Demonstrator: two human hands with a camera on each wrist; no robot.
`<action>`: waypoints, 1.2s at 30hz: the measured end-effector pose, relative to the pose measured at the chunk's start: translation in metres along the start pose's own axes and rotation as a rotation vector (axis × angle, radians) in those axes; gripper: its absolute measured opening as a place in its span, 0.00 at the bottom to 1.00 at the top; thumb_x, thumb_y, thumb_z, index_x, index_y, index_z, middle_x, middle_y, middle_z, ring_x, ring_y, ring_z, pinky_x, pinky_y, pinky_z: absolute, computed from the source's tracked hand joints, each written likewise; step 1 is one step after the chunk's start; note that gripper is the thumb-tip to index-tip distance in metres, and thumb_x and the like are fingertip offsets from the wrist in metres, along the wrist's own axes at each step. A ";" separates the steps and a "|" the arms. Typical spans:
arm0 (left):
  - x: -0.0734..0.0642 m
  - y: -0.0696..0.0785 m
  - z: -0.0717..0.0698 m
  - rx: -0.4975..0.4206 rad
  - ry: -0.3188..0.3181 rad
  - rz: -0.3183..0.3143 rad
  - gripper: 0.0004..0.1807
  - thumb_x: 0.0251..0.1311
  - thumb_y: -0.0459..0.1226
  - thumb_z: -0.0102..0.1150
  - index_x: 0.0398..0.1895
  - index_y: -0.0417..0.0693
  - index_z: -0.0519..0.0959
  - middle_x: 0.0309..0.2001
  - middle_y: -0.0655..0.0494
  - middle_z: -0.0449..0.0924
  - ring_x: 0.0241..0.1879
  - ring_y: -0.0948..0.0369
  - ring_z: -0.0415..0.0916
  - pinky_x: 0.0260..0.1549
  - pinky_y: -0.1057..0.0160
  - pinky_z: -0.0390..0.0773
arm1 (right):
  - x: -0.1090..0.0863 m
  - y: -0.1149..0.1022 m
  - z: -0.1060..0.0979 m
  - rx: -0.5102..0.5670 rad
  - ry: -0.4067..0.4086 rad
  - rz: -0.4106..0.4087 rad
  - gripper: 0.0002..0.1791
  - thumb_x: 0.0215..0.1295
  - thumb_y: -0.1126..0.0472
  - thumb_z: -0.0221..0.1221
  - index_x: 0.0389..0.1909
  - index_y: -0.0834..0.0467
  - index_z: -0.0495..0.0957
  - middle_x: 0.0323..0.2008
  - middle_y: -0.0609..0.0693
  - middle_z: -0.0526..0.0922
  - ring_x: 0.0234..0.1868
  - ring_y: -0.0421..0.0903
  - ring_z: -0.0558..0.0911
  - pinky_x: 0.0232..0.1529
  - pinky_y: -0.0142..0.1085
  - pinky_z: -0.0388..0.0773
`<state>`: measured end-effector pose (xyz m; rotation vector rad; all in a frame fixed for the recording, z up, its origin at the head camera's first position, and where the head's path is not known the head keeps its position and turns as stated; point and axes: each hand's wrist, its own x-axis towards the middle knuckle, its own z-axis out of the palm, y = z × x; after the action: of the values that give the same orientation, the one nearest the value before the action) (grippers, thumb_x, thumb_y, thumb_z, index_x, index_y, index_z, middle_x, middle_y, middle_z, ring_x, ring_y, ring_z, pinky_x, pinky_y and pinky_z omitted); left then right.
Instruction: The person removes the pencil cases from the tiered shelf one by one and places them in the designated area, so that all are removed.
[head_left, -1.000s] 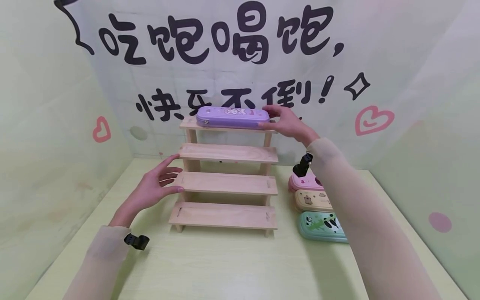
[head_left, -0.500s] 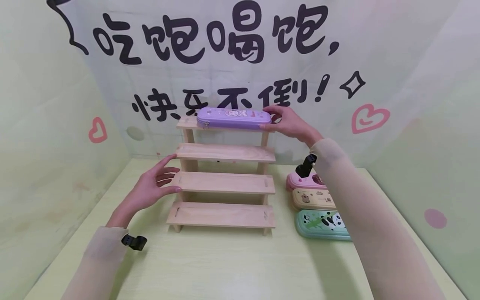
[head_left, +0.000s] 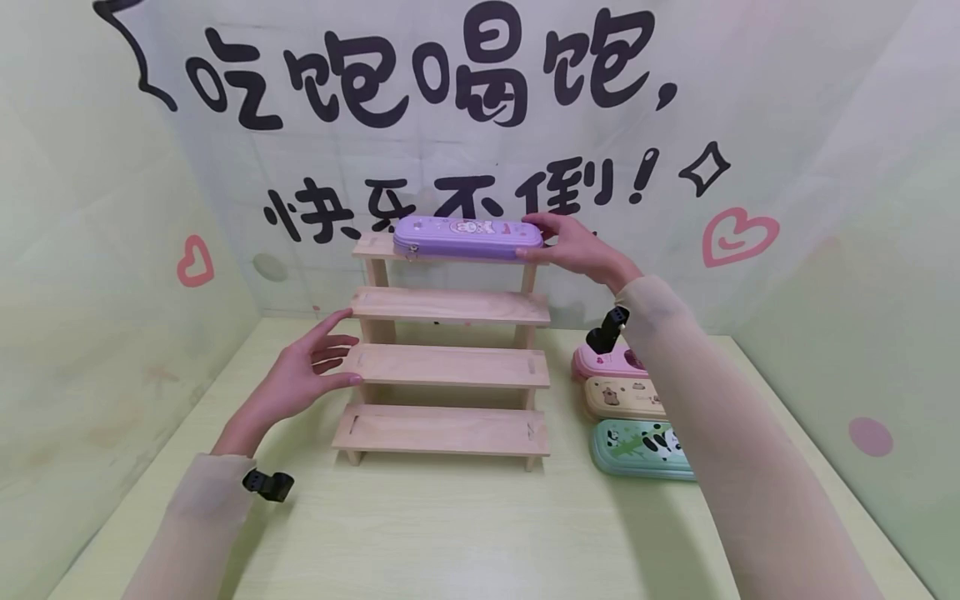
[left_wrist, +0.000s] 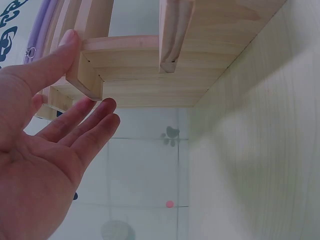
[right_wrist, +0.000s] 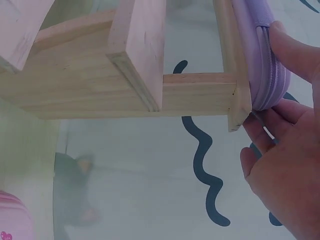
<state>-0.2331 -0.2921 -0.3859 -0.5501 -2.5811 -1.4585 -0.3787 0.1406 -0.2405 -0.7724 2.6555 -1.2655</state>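
Note:
A purple pencil case [head_left: 468, 237] with a cartoon print lies on the top shelf of a stepped wooden stand [head_left: 442, 433]. My right hand [head_left: 577, 244] grips its right end, thumb on the front and fingers behind. In the right wrist view the thumb presses by the zip, and the fingers reach round the case's end [right_wrist: 267, 65]. My left hand [head_left: 303, 371] rests at the stand's left side, fingers loosely extended. The left wrist view shows that thumb against a plank end [left_wrist: 85, 80], the other fingers spread beside it.
To the stand's right, pink [head_left: 611, 360], beige [head_left: 624, 397] and green panda [head_left: 643, 448] pencil cases lie on the table [head_left: 420, 533], partly hidden by my right sleeve. A printed cloth [head_left: 480, 150] hangs close behind the stand.
The purple pencil case shifts slightly right on the top shelf, my right hand still on its end. My left hand stays at the stand. The whole view moves a little.

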 end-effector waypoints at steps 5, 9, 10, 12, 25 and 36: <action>0.000 0.000 0.001 -0.002 0.000 0.000 0.55 0.58 0.34 0.79 0.85 0.64 0.56 0.65 0.39 0.79 0.65 0.39 0.76 0.64 0.56 0.78 | -0.003 0.002 -0.001 0.007 0.017 -0.013 0.41 0.68 0.57 0.70 0.78 0.62 0.65 0.68 0.60 0.72 0.65 0.56 0.70 0.68 0.50 0.71; 0.001 0.001 0.001 -0.007 -0.001 0.000 0.56 0.58 0.34 0.79 0.85 0.65 0.56 0.65 0.39 0.78 0.65 0.40 0.76 0.65 0.47 0.76 | -0.007 0.003 -0.001 0.037 0.044 -0.019 0.38 0.67 0.59 0.70 0.76 0.62 0.68 0.65 0.60 0.74 0.62 0.56 0.72 0.63 0.46 0.72; 0.001 0.001 0.001 -0.007 -0.001 0.001 0.56 0.58 0.34 0.79 0.85 0.65 0.56 0.65 0.39 0.78 0.65 0.40 0.76 0.65 0.46 0.76 | -0.008 0.003 -0.001 0.052 0.052 -0.018 0.38 0.67 0.60 0.70 0.76 0.62 0.69 0.65 0.61 0.75 0.61 0.56 0.72 0.62 0.46 0.73; 0.001 0.001 0.001 -0.007 -0.003 0.002 0.56 0.59 0.34 0.79 0.85 0.65 0.56 0.65 0.39 0.78 0.65 0.40 0.76 0.65 0.45 0.76 | -0.011 0.003 -0.001 0.080 0.074 -0.012 0.38 0.67 0.61 0.71 0.75 0.62 0.69 0.64 0.61 0.76 0.61 0.56 0.73 0.61 0.44 0.73; 0.001 0.003 -0.001 0.012 -0.001 -0.008 0.57 0.58 0.35 0.80 0.85 0.66 0.56 0.65 0.40 0.79 0.65 0.40 0.77 0.64 0.42 0.75 | -0.037 0.006 -0.003 0.207 0.189 -0.052 0.36 0.65 0.69 0.70 0.74 0.62 0.71 0.62 0.60 0.80 0.57 0.49 0.79 0.57 0.33 0.79; 0.000 0.004 0.000 0.015 0.000 -0.013 0.56 0.57 0.35 0.80 0.85 0.66 0.56 0.65 0.40 0.79 0.65 0.40 0.77 0.64 0.51 0.77 | -0.075 0.017 0.000 0.240 0.214 -0.120 0.34 0.66 0.68 0.70 0.73 0.61 0.71 0.64 0.58 0.77 0.59 0.51 0.78 0.57 0.30 0.82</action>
<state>-0.2318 -0.2899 -0.3831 -0.5329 -2.5985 -1.4417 -0.3209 0.1858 -0.2623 -0.8115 2.5754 -1.7500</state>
